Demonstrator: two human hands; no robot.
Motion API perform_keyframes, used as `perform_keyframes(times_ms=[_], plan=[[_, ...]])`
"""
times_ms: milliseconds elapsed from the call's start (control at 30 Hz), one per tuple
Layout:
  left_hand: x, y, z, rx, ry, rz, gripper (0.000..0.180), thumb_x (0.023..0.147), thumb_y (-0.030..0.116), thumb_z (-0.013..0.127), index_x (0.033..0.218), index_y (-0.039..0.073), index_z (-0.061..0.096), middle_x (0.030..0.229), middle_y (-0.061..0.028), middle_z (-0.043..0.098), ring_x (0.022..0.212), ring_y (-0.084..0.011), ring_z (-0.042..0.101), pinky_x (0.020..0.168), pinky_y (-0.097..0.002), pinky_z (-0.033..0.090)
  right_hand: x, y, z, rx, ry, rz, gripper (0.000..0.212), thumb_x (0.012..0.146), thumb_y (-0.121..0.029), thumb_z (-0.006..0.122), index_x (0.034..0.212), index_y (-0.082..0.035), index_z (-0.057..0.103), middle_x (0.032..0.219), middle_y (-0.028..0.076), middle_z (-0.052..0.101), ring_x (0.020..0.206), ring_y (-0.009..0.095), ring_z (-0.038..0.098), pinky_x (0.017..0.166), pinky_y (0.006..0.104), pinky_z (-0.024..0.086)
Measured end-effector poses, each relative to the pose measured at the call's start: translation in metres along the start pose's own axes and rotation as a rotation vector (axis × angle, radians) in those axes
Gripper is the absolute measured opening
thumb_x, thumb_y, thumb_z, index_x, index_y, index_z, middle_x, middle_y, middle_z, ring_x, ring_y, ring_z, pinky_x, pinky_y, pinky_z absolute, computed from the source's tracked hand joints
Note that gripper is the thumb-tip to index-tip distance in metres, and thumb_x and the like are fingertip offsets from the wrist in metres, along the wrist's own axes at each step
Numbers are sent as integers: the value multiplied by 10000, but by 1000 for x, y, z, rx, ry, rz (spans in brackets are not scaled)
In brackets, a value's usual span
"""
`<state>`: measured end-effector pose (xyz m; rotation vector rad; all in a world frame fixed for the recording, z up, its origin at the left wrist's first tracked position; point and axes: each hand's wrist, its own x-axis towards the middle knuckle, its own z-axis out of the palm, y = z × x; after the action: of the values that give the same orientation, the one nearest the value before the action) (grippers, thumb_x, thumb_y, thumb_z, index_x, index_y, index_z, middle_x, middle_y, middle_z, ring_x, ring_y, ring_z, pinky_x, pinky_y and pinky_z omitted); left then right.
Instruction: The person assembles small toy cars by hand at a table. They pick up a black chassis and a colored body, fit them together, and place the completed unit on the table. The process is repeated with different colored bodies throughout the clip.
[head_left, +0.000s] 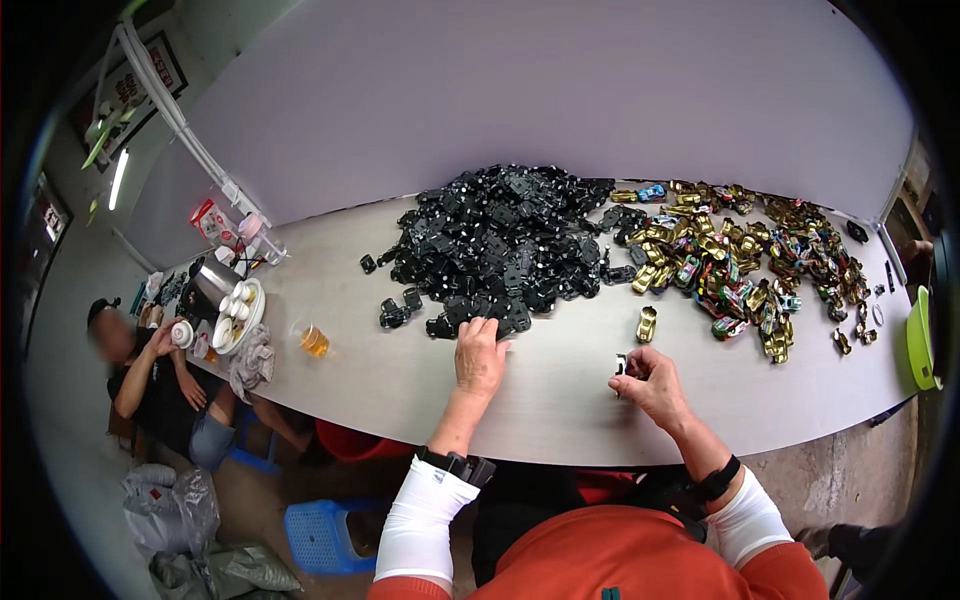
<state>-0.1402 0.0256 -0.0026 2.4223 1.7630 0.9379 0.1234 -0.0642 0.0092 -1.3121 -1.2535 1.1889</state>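
Note:
My left hand (480, 362) reaches to the near edge of a heap of black toy car chassis (505, 245). Its fingertips touch the pieces there, and the thumb stands apart from the fingers; no held piece shows. My right hand (652, 388) is closed in a pinch above the table's front part. Between thumb and fingers it grips a small toy car (621, 366), dark with a pale patch, partly hidden by the fingers. Just beyond that hand lies a single gold toy car body (647, 324). More gold and coloured car bodies (715, 255) form a loose pile to the right.
A cup of amber drink (314, 342) stands left on the table (400, 385). Farther left are a tray with white cups (238, 315), a kettle (208, 285) and a cloth (252, 362). Another person (160, 375) sits there. A green basin (920, 340) is at the right edge, a blue stool (325, 538) below.

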Motion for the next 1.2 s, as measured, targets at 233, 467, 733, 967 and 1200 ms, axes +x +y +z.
perform_keyframes(times_ms=[233, 467, 733, 967, 1200], plan=[[16, -13, 16, -119, -70, -206, 387, 636, 22, 739, 990, -52, 600, 890, -120, 545, 803, -257, 571, 714, -321, 486, -3, 14, 0, -84, -24, 5, 226, 752, -74, 708, 906, 49, 597, 668, 6, 586, 618, 60, 532, 547, 225, 445], [-10, -41, 7, -1765, -383, -606, 299, 810, 47, 635, 1096, 4, 557, 1009, -156, 604, 640, -87, 550, 441, -191, 388, -8, 10, 3, 33, -38, 95, 196, 763, -62, 690, 916, 33, 614, 669, -1, 579, 613, 54, 521, 541, 221, 426], [-38, 45, 2, -2281, -576, -450, 450, 877, 160, 569, 1270, -4, 423, 945, -159, 591, 720, -195, 582, 442, -202, 436, -7, -6, 6, -239, -80, -159, 270, 743, -107, 711, 969, 16, 629, 808, -2, 577, 637, 75, 506, 578, 228, 422], [-43, 54, 3, -1749, -1023, -611, 357, 901, 219, 539, 1133, -53, 537, 830, -153, 637, 656, -187, 630, 440, -212, 461, -18, -28, -4, 162, -344, 66, 272, 776, -54, 675, 1022, 49, 621, 908, 57, 589, 718, 113, 567, 631, 241, 470], [-46, 63, -8, -1723, -837, -696, 265, 884, 194, 575, 1023, -30, 599, 766, -119, 636, 490, -165, 585, 351, -195, 389, -12, -3, 3, 451, -365, 340, 288, 769, -155, 708, 1008, -7, 650, 645, -1, 569, 506, 41, 438, 417, 172, 299]])
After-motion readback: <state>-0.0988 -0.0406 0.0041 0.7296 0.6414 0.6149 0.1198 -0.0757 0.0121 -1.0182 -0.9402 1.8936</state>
